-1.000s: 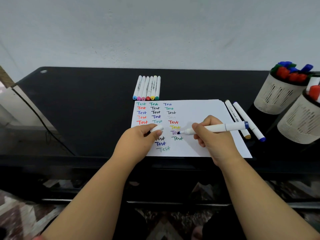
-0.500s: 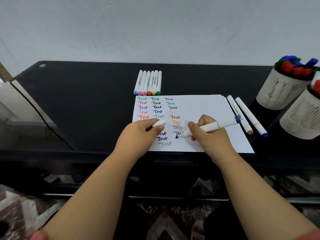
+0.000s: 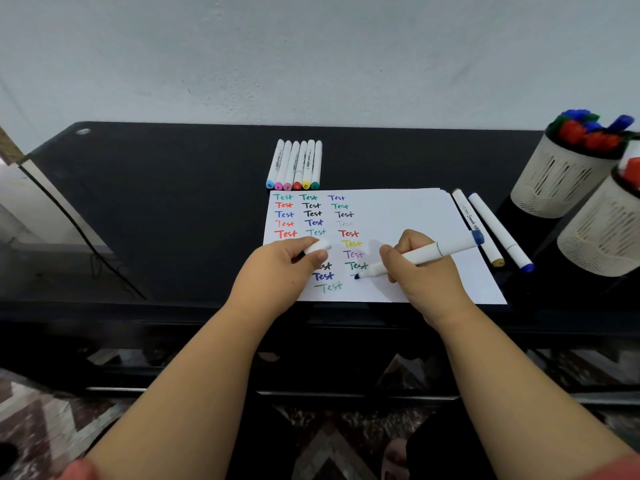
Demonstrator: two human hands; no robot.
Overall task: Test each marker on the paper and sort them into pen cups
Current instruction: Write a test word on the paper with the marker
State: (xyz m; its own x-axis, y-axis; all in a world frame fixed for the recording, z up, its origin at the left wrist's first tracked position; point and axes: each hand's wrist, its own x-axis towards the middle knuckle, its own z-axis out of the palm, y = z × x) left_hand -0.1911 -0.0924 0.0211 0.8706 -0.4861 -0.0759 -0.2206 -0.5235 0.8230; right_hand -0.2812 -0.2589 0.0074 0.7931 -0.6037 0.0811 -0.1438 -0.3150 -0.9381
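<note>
A white sheet of paper (image 3: 408, 209) covered with coloured "Test" words lies on the black table (image 3: 173, 188). My right hand (image 3: 420, 275) grips a white marker with a blue end (image 3: 433, 252); its dark tip touches the paper below the third column, where a short stroke shows. My left hand (image 3: 277, 268) rests on the paper's left part and holds the white marker cap (image 3: 317, 247). Several capped markers (image 3: 296, 164) lie in a row behind the paper. Two more markers (image 3: 491, 230) lie to its right.
Two cream slotted pen cups stand at the right edge: the far cup (image 3: 557, 178) holds red, blue and green capped markers, the near cup (image 3: 602, 233) shows a red cap. A wall rises behind the table. A dark cable (image 3: 79, 230) hangs at the left.
My right hand has carried the marker tip down the third column, from beside the purple word to below the green one, and begun a stroke. The left hand has kept the cap.
</note>
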